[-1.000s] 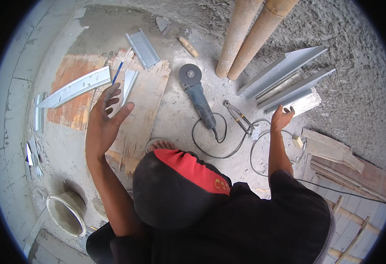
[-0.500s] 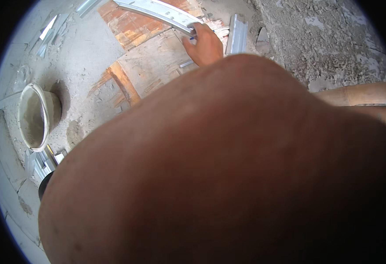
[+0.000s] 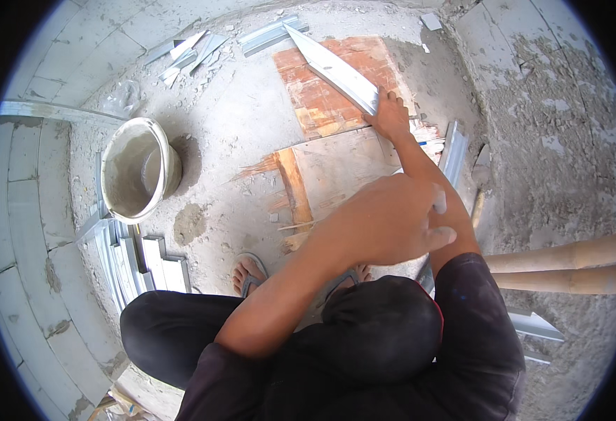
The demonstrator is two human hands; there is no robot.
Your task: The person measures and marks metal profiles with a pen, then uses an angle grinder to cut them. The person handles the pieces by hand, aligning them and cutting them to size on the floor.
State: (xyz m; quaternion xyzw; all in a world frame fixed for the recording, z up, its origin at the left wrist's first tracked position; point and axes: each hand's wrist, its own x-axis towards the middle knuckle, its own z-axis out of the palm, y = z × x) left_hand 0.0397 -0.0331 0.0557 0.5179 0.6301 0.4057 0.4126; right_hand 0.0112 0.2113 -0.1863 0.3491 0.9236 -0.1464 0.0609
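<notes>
My right hand (image 3: 391, 116) reaches forward and grips the near end of a long, pale metal profile (image 3: 336, 72). The profile lies slantwise over a reddish, worn plywood board (image 3: 294, 81), its pointed far end toward the back. Closer to me, my left hand (image 3: 399, 219) hangs in the air, in front of my right forearm. Two of its fingertips show, dusted white and spread apart, and I see nothing between them; its other fingers are hidden. A paler board (image 3: 343, 165) with splintered edges lies on the floor below the hands.
A dirty bucket (image 3: 104, 179) stands at the left. Metal offcuts lie in a stack (image 3: 136, 259) near my knee, in a pile (image 3: 185, 52) at the back left, and as a channel (image 3: 454, 151) at the right. Bamboo poles (image 3: 567, 266) extend at the right, beside a rough wall (image 3: 532, 91).
A bare arm that filled most of the view has dropped away, revealing my left hand, legs and sandals. The view has shifted; my right hand stays at the profile's end.
</notes>
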